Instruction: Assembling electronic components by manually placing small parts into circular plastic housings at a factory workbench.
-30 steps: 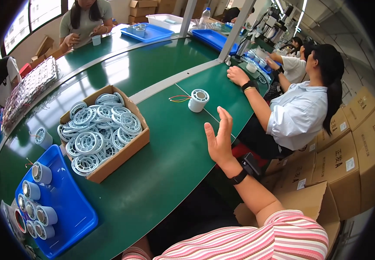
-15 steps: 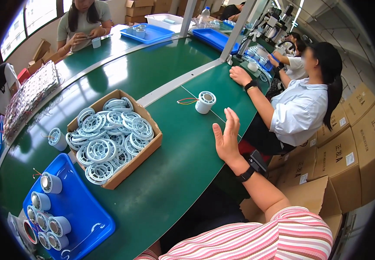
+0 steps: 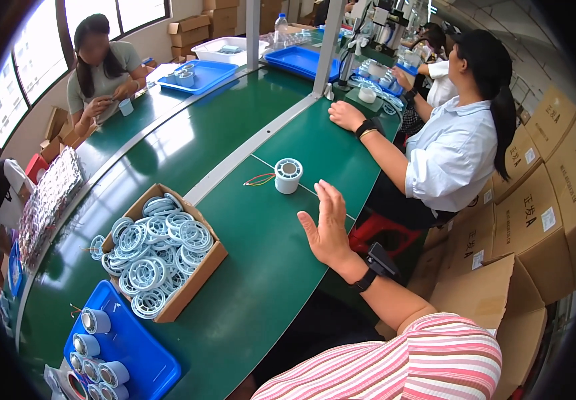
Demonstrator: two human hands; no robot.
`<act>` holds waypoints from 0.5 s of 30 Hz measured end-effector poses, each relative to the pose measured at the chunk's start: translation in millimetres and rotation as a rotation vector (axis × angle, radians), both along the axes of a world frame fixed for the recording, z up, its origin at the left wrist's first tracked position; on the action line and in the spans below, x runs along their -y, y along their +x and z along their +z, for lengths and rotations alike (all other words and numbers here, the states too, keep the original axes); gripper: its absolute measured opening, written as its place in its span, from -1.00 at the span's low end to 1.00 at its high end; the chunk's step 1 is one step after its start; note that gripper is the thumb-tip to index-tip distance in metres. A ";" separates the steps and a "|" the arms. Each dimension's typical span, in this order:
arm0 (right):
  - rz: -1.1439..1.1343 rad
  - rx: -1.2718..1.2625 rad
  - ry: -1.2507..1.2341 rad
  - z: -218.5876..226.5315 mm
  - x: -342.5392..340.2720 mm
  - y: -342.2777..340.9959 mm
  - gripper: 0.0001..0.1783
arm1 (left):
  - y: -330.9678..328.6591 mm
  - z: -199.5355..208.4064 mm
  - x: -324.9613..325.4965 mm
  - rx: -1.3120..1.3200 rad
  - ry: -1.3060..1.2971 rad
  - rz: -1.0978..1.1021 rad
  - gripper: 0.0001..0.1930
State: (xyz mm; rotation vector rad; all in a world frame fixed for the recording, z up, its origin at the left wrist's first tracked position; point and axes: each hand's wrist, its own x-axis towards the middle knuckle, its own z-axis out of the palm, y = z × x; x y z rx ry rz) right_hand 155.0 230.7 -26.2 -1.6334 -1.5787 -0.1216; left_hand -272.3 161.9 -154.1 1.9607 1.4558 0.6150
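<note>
My right hand (image 3: 331, 233) is raised over the table's near right edge, its fingers stretched out and thumb apart, holding nothing. Just beyond and left of its fingertips, without contact, a white cylindrical motor-like part (image 3: 288, 180) stands upright on the green table. It has a slotted ring on top, and thin red and yellow wires trail to its left. An open cardboard box (image 3: 194, 283) full of pale blue slotted plastic rings (image 3: 146, 273) lies left of the hand. My left hand is out of view.
A blue tray (image 3: 151, 363) at lower left holds several similar white cylinders (image 3: 96, 321). A metal rail (image 3: 234, 157) crosses the green table. A co-worker's arm (image 3: 384, 150) rests at the far right edge; another person (image 3: 104, 80) sits across. Cardboard cartons (image 3: 531, 220) are stacked at right.
The whole view has shifted, so the box and tray appear lower and the white cylinder farther left. My right hand stays open beside the cylinder, at nearly the same distance.
</note>
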 end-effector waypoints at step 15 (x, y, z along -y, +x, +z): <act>0.099 -0.084 -0.027 -2.2 6.0 20.1 -0.27 | 91.6 -9.2 30.6 0.053 -0.047 0.077 -0.65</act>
